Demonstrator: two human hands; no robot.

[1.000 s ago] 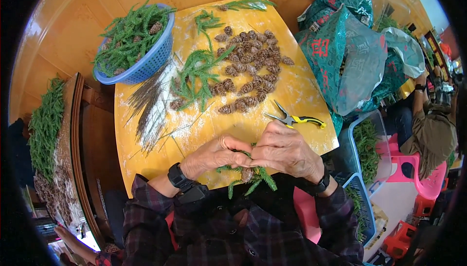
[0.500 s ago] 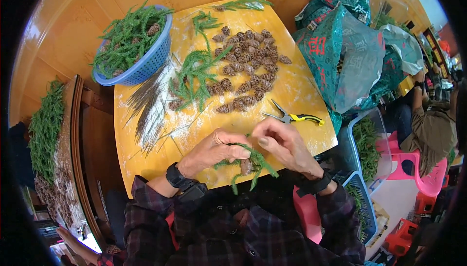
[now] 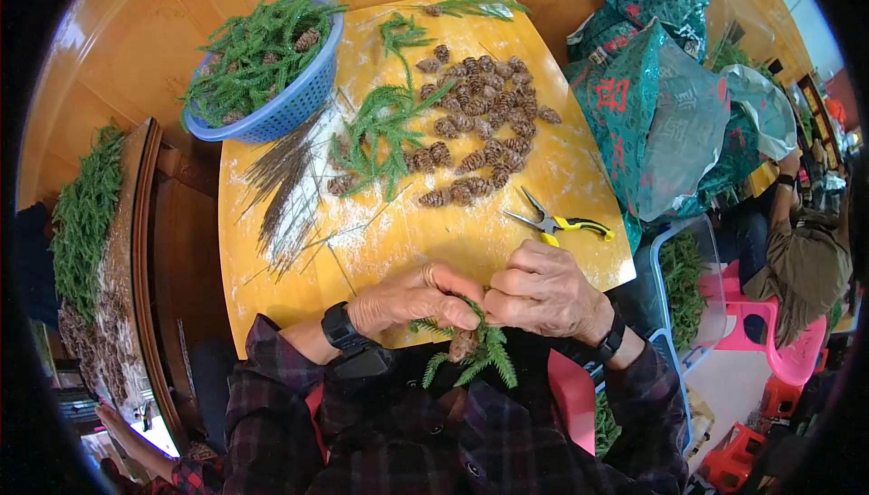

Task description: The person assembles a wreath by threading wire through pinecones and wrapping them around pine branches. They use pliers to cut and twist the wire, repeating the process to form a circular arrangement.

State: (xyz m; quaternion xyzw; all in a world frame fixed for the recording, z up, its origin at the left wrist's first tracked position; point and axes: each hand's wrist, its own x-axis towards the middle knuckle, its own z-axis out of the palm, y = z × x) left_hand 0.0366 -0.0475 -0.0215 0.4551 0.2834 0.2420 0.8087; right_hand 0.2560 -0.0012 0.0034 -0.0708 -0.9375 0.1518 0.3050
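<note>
My left hand (image 3: 416,300) is closed on a green fir sprig (image 3: 489,355) with a brown pinecone (image 3: 463,344) hanging in it, at the front edge of the yellow board (image 3: 272,296). Beside it, touching the sprig, my right hand (image 3: 548,291) is pinched closed; what is between its fingers is hidden. Above my right hand lie yellow-and-black pliers (image 3: 579,225), jaws apart. Several loose pinecones (image 3: 489,106), green branches (image 3: 385,138) and a bundle of dark thin wires (image 3: 281,196) lie on the board, with white flakes around them.
A blue basket (image 3: 299,104) of branches and cones stands back left. Teal sacks (image 3: 634,115) and plastic bins (image 3: 688,278) crowd the right, near a seated person (image 3: 792,269) and a pink chair (image 3: 792,350). At left are a side table with greenery (image 3: 86,223) and another person's hand (image 3: 127,436).
Half a second ago my right fingers were loosened and raised from the sprig; now they are pinched at it again. Both hands and the sprig sit lower, while the board appears shifted rightward.
</note>
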